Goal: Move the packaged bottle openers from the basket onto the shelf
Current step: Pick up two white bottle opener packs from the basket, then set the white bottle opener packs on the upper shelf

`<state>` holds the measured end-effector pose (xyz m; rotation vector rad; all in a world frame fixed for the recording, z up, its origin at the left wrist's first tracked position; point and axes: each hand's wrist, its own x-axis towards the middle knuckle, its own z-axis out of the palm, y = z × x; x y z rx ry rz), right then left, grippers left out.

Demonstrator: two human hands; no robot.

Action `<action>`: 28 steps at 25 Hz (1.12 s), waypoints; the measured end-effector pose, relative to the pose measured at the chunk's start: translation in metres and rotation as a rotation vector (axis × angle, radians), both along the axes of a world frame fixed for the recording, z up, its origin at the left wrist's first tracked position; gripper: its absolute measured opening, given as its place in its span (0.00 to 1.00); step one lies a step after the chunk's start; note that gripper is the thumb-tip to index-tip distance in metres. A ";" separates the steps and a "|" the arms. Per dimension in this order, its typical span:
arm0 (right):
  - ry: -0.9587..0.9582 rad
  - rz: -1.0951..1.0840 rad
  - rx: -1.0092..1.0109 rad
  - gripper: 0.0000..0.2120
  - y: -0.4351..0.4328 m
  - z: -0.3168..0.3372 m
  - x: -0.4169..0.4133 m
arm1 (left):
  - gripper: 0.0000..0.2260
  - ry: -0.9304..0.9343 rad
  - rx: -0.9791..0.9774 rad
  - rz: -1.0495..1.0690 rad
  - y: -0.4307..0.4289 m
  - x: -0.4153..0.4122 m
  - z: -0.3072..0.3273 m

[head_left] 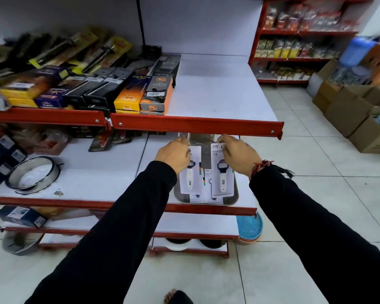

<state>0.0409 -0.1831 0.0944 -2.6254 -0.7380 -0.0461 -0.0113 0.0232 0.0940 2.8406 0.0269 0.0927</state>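
Note:
My left hand (174,155) pinches the top of one packaged bottle opener (190,181), a white-handled opener on a white card. My right hand (239,156) grips the top of a second packaged bottle opener (222,181) of the same kind. Both cards hang just above a grey basket (235,194) that stands on the middle shelf (97,172). More white cards lie in the basket beneath them. Both hands are just under the red front edge of the upper shelf (217,93), whose right half is bare white.
Boxed lighters and kitchen tools (140,93) fill the upper shelf's left half. A round metal sieve (34,174) sits on the middle shelf's left. A blue plastic basket (250,227) stands on the floor by the rack. Cardboard boxes (360,119) line the right aisle.

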 end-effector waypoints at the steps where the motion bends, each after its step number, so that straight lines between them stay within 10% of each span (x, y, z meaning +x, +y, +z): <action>1: -0.018 0.005 0.015 0.13 -0.002 0.012 -0.004 | 0.15 -0.043 0.040 -0.013 -0.002 -0.006 0.009; 16: -0.176 -0.082 0.225 0.14 0.019 0.172 0.076 | 0.14 -0.456 0.319 -0.024 0.022 0.068 0.171; 28: 0.109 -0.094 0.133 0.17 0.081 0.119 0.193 | 0.16 -0.034 0.359 -0.032 0.055 0.196 0.144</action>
